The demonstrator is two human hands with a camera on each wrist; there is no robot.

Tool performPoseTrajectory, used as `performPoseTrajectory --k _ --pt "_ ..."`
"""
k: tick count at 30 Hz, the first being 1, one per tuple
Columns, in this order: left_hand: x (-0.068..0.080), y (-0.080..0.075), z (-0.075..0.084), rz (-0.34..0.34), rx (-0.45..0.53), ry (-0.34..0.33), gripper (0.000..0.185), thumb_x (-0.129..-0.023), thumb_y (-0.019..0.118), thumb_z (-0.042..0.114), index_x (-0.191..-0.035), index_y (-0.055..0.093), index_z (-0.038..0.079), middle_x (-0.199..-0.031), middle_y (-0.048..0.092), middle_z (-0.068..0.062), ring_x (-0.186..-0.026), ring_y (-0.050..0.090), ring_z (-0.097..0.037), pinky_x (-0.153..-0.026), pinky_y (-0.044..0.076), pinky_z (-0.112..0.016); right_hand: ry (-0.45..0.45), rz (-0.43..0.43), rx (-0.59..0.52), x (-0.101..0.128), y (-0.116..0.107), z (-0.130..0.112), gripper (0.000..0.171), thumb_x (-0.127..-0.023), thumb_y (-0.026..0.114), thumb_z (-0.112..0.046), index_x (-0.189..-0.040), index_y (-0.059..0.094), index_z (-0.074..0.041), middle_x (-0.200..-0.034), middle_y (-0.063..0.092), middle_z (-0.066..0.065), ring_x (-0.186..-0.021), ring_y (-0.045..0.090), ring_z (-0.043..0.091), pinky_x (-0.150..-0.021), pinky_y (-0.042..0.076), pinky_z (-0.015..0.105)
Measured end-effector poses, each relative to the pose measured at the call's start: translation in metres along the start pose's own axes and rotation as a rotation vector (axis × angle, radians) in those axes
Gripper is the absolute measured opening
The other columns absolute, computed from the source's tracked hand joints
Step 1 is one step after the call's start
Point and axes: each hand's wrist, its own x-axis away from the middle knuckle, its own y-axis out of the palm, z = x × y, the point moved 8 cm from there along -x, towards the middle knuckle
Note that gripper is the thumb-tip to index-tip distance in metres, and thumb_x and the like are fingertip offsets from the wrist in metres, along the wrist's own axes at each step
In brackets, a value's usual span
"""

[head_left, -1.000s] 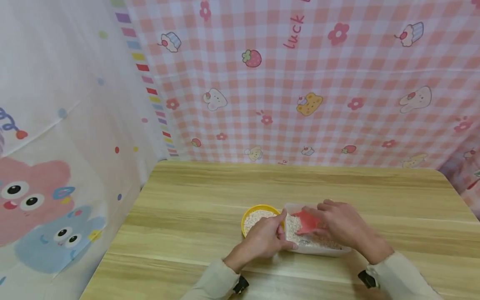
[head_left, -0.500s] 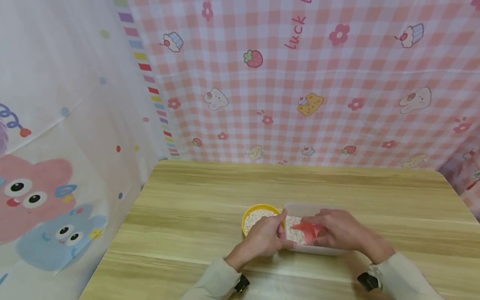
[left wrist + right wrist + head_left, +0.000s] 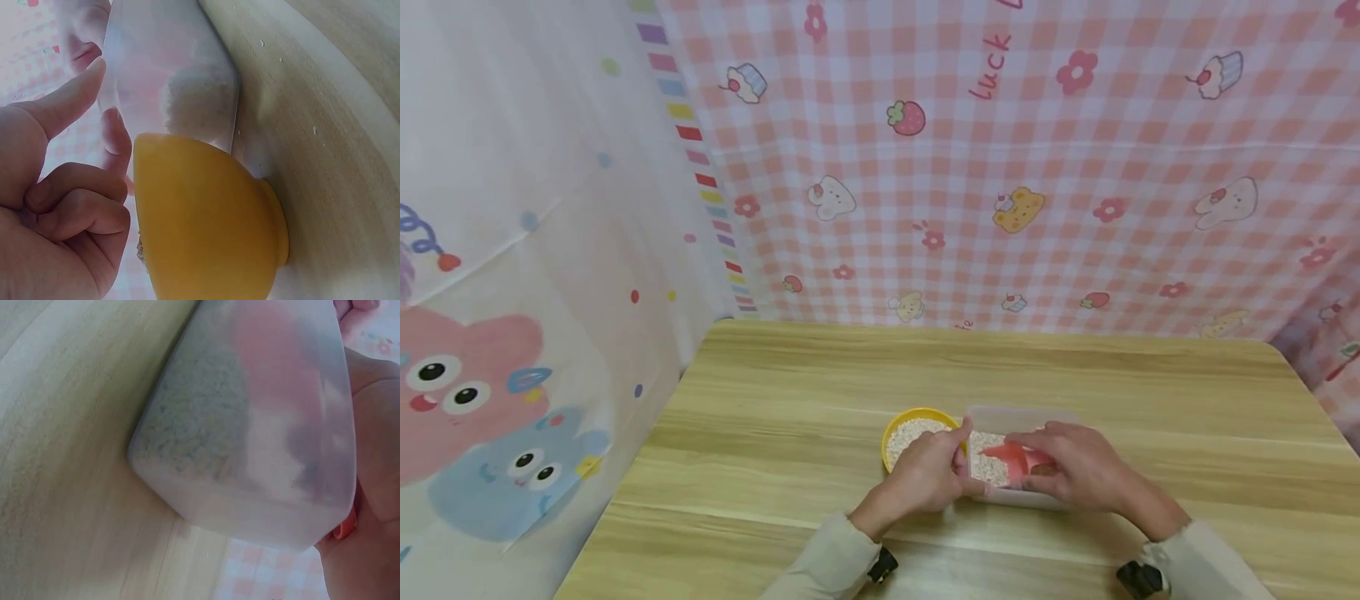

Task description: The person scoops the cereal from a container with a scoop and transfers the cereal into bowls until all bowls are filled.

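A translucent plastic box [image 3: 1026,498] holding pale flakes like oats [image 3: 989,472] stands on the table. My right hand [image 3: 1086,467] grips a red scoop [image 3: 1017,460], whose front is down among the flakes inside the box. In the right wrist view the scoop shows only as a blurred red shape through the box wall [image 3: 250,506]. My left hand [image 3: 925,471] holds the box's left end at the rim, its other fingers [image 3: 87,212] curled in. Touching or close to the box's left side is a yellow bowl [image 3: 200,219], partly behind my left hand, with similar flakes [image 3: 916,433] in it.
Wood-grain table [image 3: 790,400] surrounds the box and bowl. A few loose flakes [image 3: 314,130] lie on it near the bowl. Behind it hangs a pink checked cloth [image 3: 880,167], and a white printed cloth [image 3: 587,208] hangs at left.
Over the last second my right hand has lowered and tilted the scoop, moving it toward the near side of the box. Since half a second ago it has barely moved. My left hand stays put.
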Motion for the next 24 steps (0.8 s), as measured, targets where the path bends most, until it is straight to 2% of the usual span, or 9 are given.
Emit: performPoseTrajectory --k 6,8,11,13,15,24 --pt "-0.001 -0.001 -0.001 -0.003 -0.003 -0.016 0.090 -0.080 0.084 0.032 -0.152 0.036 0.007 -0.063 0.055 0.013 -0.055 0.047 -0.002 -0.056 0.040 -0.019 0.017 0.018 -0.015 0.003 -0.002 0.003 0.054 -0.079 0.080 -0.047 -0.125 0.069 -0.021 -0.107 0.071 -0.007 -0.090 0.062 0.015 -0.079 0.053 0.044" --pt "0.000 -0.001 -0.001 -0.003 -0.005 -0.016 0.091 -0.080 0.084 0.033 -0.152 0.036 0.007 -0.063 0.055 0.013 -0.055 0.047 -0.002 -0.056 0.040 -0.019 0.007 0.027 -0.015 0.003 -0.003 0.003 0.053 -0.079 0.080 -0.046 -0.125 0.069 -0.021 -0.107 0.071 -0.007 -0.090 0.062 0.014 -0.080 0.053 0.044" --pt "0.000 -0.001 -0.001 -0.001 -0.006 -0.008 0.090 -0.079 0.084 0.033 -0.152 0.036 0.007 -0.063 0.055 0.014 -0.055 0.047 -0.002 -0.055 0.040 -0.019 0.009 0.032 -0.036 0.003 -0.005 0.004 0.053 -0.078 0.082 -0.044 -0.124 0.069 -0.021 -0.101 0.069 -0.009 -0.081 0.056 0.006 -0.072 0.051 0.033" --pt "0.000 -0.001 0.000 0.000 -0.007 -0.004 0.091 -0.079 0.084 0.033 -0.152 0.036 0.007 -0.063 0.055 0.014 -0.055 0.047 -0.002 -0.056 0.040 -0.018 0.014 0.032 -0.055 0.004 -0.006 0.004 0.053 -0.078 0.083 -0.041 -0.124 0.069 -0.021 -0.095 0.065 -0.012 -0.076 0.048 0.002 -0.064 0.043 0.024" --pt "0.000 -0.001 0.000 0.000 -0.009 -0.001 0.091 -0.079 0.084 0.033 -0.152 0.036 0.007 -0.063 0.055 0.014 -0.055 0.047 -0.001 -0.056 0.040 -0.018 0.022 0.033 -0.076 0.004 -0.008 0.005 0.052 -0.077 0.084 -0.039 -0.125 0.069 -0.021 -0.090 0.061 -0.014 -0.073 0.044 0.000 -0.061 0.039 0.021" --pt "0.001 -0.002 0.000 0.011 0.003 0.019 0.091 -0.079 0.084 0.033 -0.151 0.037 0.004 -0.063 0.055 0.015 -0.054 0.047 -0.001 -0.054 0.039 -0.018 0.030 0.057 -0.133 0.006 -0.011 0.007 0.052 -0.078 0.083 -0.039 -0.125 0.068 -0.021 -0.090 0.060 -0.015 -0.071 0.043 -0.001 -0.059 0.040 0.020"
